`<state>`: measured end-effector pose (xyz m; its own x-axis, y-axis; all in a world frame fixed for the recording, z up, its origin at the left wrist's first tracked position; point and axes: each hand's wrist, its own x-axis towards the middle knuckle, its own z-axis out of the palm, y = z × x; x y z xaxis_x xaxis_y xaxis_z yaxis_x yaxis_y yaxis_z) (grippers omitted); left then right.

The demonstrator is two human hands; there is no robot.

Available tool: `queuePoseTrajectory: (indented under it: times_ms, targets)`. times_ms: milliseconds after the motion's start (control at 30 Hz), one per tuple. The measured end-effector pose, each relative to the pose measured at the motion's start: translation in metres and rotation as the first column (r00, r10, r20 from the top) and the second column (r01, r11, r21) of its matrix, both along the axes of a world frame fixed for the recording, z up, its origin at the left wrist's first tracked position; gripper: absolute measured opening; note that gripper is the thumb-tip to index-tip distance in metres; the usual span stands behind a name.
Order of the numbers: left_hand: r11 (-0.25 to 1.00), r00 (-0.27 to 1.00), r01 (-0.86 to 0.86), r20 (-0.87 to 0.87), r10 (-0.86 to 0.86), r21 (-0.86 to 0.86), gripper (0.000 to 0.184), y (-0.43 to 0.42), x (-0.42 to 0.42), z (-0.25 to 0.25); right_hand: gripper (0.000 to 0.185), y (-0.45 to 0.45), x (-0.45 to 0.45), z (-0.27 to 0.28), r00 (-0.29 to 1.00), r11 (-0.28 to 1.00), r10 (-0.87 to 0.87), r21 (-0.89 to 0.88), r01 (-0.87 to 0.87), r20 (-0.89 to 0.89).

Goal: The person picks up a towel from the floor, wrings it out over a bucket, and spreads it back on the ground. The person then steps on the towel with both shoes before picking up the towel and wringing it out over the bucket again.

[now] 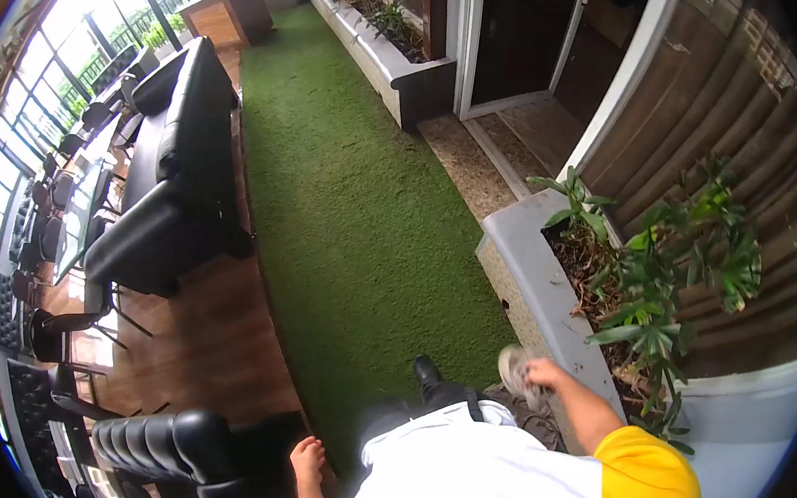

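Observation:
My right hand (545, 375) is closed on a grey-beige bundle (515, 372) that looks like a cloth, blurred by motion. Below it, a crumpled brownish-grey fabric thing (535, 416) shows beside my right hip, partly hidden by my forearm and white shirt; I cannot make out what it is. To the right of that hand stands the planter's pale ledge (552, 298). My left hand (308, 458) hangs at my side with its fingers curled and nothing visible in them. Nearest to it is a black tufted seat (166, 445) on the left.
A green turf strip (346, 178) runs ahead under my black shoe (427, 371). Leafy plants (655, 294) lean out of the right planter. Beyond it is a glass doorway (531, 32) with a stone step (481, 163). A black sofa (177, 173) lines the wooden floor (209, 339).

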<state>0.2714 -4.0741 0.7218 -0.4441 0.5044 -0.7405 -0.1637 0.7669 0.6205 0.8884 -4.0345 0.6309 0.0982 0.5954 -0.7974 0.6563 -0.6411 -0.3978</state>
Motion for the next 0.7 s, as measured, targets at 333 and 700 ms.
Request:
queuePoseTrajectory:
  times_ms: [333, 700]
  targets:
    - [0.980, 0.988, -0.012, 0.148, 0.043, -0.201, 0.028, 0.158, 0.001, -0.061, 0.074, 0.316, -0.032, 0.052, 0.989, 0.986, -0.116, 0.131, 0.103, 0.096]
    - [0.968, 0.961, 0.194, 0.229, -0.156, -0.157, 0.025, 0.502, -0.072, -0.072, 0.074, 0.331, -0.070, 0.022, 0.973, 0.918, -0.148, -0.340, 0.202, 0.178]
